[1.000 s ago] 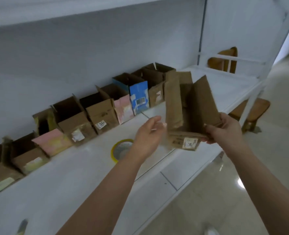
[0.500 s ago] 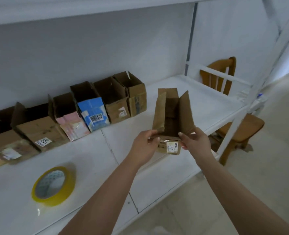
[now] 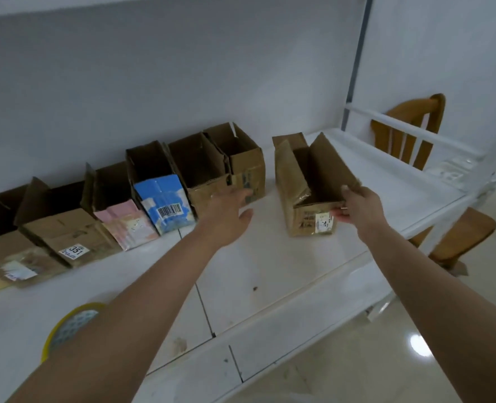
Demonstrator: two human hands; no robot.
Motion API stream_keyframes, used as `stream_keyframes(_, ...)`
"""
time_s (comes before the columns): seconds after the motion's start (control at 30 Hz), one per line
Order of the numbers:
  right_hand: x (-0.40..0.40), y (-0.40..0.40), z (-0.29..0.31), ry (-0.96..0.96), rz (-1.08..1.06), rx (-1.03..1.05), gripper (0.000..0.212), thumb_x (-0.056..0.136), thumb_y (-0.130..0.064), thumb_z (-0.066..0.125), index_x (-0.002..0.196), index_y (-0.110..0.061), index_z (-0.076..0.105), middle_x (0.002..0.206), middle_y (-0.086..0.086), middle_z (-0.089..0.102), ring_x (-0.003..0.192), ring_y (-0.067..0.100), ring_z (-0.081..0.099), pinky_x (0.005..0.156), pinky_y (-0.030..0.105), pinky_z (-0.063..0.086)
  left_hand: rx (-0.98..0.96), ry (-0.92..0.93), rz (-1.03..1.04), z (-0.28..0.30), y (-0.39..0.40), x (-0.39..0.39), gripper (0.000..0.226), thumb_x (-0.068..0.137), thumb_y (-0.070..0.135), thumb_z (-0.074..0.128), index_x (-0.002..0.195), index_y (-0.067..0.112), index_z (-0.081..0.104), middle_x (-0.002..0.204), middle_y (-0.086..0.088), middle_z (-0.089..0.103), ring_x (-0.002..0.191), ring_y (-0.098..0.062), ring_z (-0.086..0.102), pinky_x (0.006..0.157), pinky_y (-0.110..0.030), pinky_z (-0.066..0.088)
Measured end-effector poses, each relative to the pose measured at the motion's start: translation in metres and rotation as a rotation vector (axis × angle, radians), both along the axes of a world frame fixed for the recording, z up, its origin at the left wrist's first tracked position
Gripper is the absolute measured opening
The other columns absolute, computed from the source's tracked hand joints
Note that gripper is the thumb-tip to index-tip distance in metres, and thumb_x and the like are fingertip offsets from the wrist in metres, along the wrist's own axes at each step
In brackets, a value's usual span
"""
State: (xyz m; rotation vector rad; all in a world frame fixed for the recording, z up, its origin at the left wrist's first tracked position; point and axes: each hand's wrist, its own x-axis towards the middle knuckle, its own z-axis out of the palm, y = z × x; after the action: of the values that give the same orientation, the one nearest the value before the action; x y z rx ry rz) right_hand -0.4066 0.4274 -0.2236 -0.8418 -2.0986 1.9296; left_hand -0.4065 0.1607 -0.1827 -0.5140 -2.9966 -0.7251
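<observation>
Our right hand (image 3: 357, 209) grips the near end of the open cardboard box (image 3: 307, 184), which sits on the white shelf (image 3: 270, 271) just right of the box row (image 3: 182, 181). Our left hand (image 3: 229, 210) hovers beside it, fingers spread and holding nothing.

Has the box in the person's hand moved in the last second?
Yes. The box went down toward the wall, from mid-air by the white shelf edge to just right of the last box in the row.
</observation>
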Motion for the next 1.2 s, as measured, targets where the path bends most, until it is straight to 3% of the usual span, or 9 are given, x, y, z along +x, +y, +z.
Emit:
stream_keyframes(0.07,-0.019,0.003,0.004,-0.020,0.057,0.030,0.038,0.093,-0.035,0.061,0.121,-0.013,0.049,0.101,0.013,0.066,0.089,0.030,0.070,0.083,0.042,0.059,-0.116,0.078,0.029,0.007,-0.004,-0.018,0.046,0.097,0.029,0.054,0.140,0.015,0.046,0.148,-0.011,0.038,0.135,-0.030,0.036,0.112,-0.040,0.032)
stream_keyframes(0.3,-0.090,-0.012,0.017,-0.074,0.130,0.298,0.055,0.083,-0.008,0.070,0.129,-0.003,0.040,0.117,0.019,0.058,0.101,0.035,0.064,0.087,0.044,0.056,-0.405,0.041,0.143,0.006,-0.006,-0.052,0.050,0.096,0.036,0.054,0.143,0.025,0.041,0.161,-0.012,0.007,0.149,-0.034,0.000,0.118,-0.058,0.009)
stream_keyframes(0.43,-0.114,-0.024,0.017,-0.073,0.097,0.317,0.062,0.084,-0.006,0.069,0.131,-0.002,0.029,0.127,0.021,0.049,0.112,0.036,0.055,0.076,0.035,0.050,-0.421,-0.027,0.190,0.002,-0.007,-0.059,0.057,0.098,0.035,0.051,0.150,0.024,0.032,0.161,-0.012,0.010,0.149,-0.033,0.003,0.119,-0.058,0.010)
stream_keyframes(0.57,-0.130,-0.037,0.019,-0.076,0.139,0.301,0.065,0.086,-0.007,0.067,0.135,-0.002,0.024,0.129,0.022,0.047,0.113,0.035,0.054,0.078,0.034,0.050,-0.426,-0.026,0.207,0.000,-0.007,-0.061,0.050,0.099,0.031,0.048,0.146,0.018,0.037,0.152,-0.011,0.029,0.146,-0.032,0.016,0.118,-0.058,0.015)
stream_keyframes(0.73,-0.142,-0.035,0.024,-0.097,0.224,0.261,0.067,0.088,-0.005,0.060,0.141,-0.003,0.020,0.115,0.015,0.050,0.095,0.025,0.053,0.069,0.033,0.046,-0.402,0.006,0.200,0.001,-0.011,-0.063,0.045,0.100,0.029,0.048,0.142,0.017,0.041,0.146,-0.008,0.037,0.143,-0.030,0.025,0.118,-0.055,0.017)
stream_keyframes(0.9,-0.141,-0.029,0.017,-0.091,0.220,0.332,0.053,0.087,0.001,0.055,0.134,-0.004,0.031,0.101,0.011,0.045,0.077,0.018,0.047,0.053,0.029,0.038,-0.400,0.042,0.189,-0.002,-0.016,-0.061,0.040,0.100,0.028,0.047,0.138,0.016,0.046,0.140,-0.007,0.042,0.136,-0.029,0.035,0.116,-0.054,0.021)
stream_keyframes(1.0,-0.137,-0.031,0.015,-0.058,0.273,0.338,0.054,0.087,0.001,0.059,0.135,-0.006,0.036,0.114,0.015,0.053,0.089,0.023,0.052,0.067,0.033,0.047,-0.417,0.036,0.164,-0.003,-0.019,-0.061,0.044,0.100,0.028,0.046,0.142,0.016,0.041,0.145,-0.007,0.039,0.140,-0.030,0.030,0.117,-0.054,0.020)
stream_keyframes(1.1,-0.131,-0.036,0.022,-0.079,0.332,0.362,0.068,0.088,-0.017,0.069,0.143,-0.006,0.030,0.129,0.017,0.053,0.112,0.030,0.053,0.092,0.040,0.048,-0.442,0.012,0.133,-0.006,-0.023,-0.061,0.052,0.100,0.029,0.046,0.148,0.016,0.033,0.154,-0.007,0.030,0.146,-0.031,0.019,0.119,-0.054,0.014)
stream_keyframes(1.2,-0.119,-0.042,0.031,-0.153,0.302,0.669,0.078,0.089,-0.036,0.067,0.146,-0.004,0.024,0.133,0.019,0.049,0.122,0.036,0.049,0.100,0.045,0.045,-0.482,0.044,0.101,-0.004,-0.029,-0.058,0.054,0.100,0.033,0.046,0.149,0.016,0.031,0.157,-0.008,0.024,0.148,-0.032,0.014,0.119,-0.054,0.012)
